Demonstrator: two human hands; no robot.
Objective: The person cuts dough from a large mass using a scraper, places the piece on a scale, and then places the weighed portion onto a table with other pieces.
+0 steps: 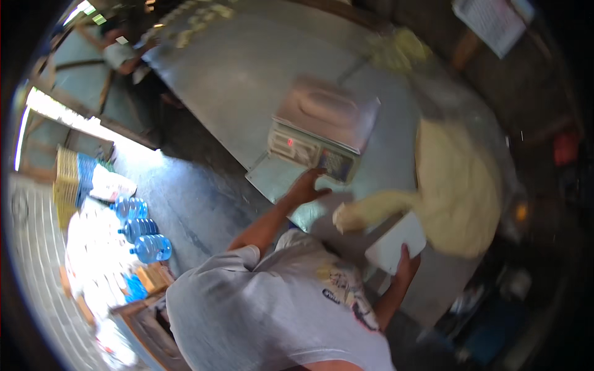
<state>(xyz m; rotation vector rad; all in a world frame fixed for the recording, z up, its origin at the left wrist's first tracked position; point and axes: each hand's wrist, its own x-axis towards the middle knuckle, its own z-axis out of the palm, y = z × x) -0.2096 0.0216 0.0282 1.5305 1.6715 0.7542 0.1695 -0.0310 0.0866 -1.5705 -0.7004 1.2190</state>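
My left hand reaches toward the keypad of a digital scale with a metal pan, its fingers apart and holding nothing; whether a fingertip touches the scale I cannot tell. My right hand grips a flat white rectangular scraper at the near right of the steel table. A large pale mound of dough lies on the table to the right of the scale, with a thick strip of dough stretching from it toward the space between my hands.
Another person is at the table's far left end, near small pale pieces. A yellowish plastic bag lies at the back. On the floor at left are several blue water jugs, stacked crates and white sacks.
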